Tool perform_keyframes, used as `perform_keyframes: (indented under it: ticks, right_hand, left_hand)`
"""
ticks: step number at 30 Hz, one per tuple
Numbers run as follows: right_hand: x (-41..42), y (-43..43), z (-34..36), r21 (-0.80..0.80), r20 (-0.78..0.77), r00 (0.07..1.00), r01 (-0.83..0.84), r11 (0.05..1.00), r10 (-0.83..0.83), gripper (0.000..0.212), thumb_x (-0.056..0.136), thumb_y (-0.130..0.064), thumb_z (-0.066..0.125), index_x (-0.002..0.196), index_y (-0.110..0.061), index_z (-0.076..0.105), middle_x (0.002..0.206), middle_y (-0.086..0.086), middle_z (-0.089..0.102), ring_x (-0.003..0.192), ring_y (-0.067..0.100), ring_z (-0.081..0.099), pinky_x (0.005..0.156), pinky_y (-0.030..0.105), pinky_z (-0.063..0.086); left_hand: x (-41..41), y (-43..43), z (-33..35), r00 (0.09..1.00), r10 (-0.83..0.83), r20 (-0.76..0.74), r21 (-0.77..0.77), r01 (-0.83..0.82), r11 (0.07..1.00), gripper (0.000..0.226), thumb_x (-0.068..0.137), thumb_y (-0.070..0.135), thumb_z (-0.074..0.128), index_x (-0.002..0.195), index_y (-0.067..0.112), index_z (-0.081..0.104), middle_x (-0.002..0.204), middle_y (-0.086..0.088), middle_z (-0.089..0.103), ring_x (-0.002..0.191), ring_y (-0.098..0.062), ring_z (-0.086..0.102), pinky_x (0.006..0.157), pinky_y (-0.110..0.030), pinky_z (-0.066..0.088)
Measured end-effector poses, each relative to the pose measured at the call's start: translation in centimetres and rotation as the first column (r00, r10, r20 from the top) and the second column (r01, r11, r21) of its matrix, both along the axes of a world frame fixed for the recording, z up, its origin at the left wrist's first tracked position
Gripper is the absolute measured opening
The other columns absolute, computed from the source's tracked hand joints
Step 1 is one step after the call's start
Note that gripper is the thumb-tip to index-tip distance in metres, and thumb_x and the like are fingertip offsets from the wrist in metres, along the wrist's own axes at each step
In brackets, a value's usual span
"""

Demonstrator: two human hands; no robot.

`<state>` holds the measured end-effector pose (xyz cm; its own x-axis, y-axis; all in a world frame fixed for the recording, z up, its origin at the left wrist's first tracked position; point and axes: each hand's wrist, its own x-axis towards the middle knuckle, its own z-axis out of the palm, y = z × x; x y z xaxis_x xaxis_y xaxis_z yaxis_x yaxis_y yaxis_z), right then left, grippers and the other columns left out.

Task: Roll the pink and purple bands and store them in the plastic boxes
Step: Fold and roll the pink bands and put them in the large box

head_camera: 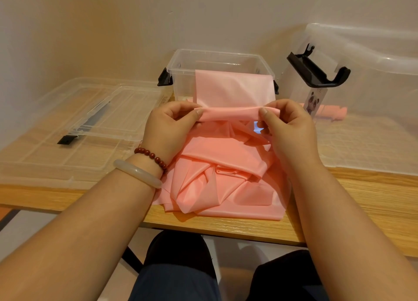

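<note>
A clear lid (74, 128) lies flat at the left end of the table (362, 199). The left hand (167, 128) pinches the left end of a thin roll started in the pink band (226, 165), between its thumb and curled fingers. From the roll, a flat stretch of band rises against the front wall of the small clear box (217, 58) near the table's back edge. The rest lies crumpled down to the front edge. The right hand (289, 131) pinches the roll's right end the same way. A large clear box (373, 97) with a black clasp fills the right end, and a pink shape (334, 113) shows through it. No purple band is in view.

The roll looks loose. Crumpled slack could feed in creased or skewed, so the roll would widen at one end, and uneven pinching would make that worse. Slack at the front edge could slide off and drag the band away.
</note>
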<state>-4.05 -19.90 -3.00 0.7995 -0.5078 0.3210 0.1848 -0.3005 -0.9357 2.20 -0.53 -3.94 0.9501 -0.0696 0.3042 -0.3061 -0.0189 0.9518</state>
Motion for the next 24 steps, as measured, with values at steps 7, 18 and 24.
perform_keyframes:
  ticks: [7, 18, 24]
  right_hand:
    - [-0.17, 0.14, 0.23, -0.007, -0.001, 1.0, -0.001, 1.0, 0.001, 0.011, 0.093, -0.01, 0.063, 0.091, -0.019, 0.068, 0.088, 0.012, 0.068, 0.065, 0.007, 0.064, 0.052, 0.016, 0.05]
    - [-0.63, 0.47, 0.5, 0.03, -0.002, 1.0, -0.022, 0.999, 0.022, 0.009, 0.092, -0.007, 0.064, 0.099, -0.006, 0.07, 0.09, 0.009, 0.069, 0.066, 0.002, 0.067, 0.051, 0.013, 0.05]
    - [-0.33, 0.2, 0.28, 0.016, -0.017, 1.0, -0.002, 1.0, 0.002, 0.007, 0.093, -0.014, 0.065, 0.096, -0.012, 0.07, 0.096, 0.009, 0.07, 0.076, 0.006, 0.069, 0.057, 0.016, 0.053]
  left_hand:
    - [-0.15, -0.05, 0.15, 1.0, -0.018, 0.005, -0.043, 0.018, 0.999, 0.013, 0.086, 0.003, 0.068, 0.092, 0.014, 0.07, 0.084, -0.001, 0.07, 0.07, -0.006, 0.066, 0.064, -0.013, 0.051]
    - [0.1, 0.2, -0.05, 0.999, 0.019, 0.043, 0.023, -0.02, 1.0, 0.017, 0.082, 0.014, 0.075, 0.095, 0.025, 0.073, 0.087, 0.009, 0.072, 0.083, -0.003, 0.067, 0.076, -0.015, 0.05]
    - [-0.01, 0.13, 0.01, 0.999, -0.004, 0.05, 0.028, 0.003, 1.0, 0.017, 0.085, 0.012, 0.072, 0.099, 0.02, 0.072, 0.088, 0.003, 0.072, 0.075, -0.002, 0.066, 0.07, -0.015, 0.052]
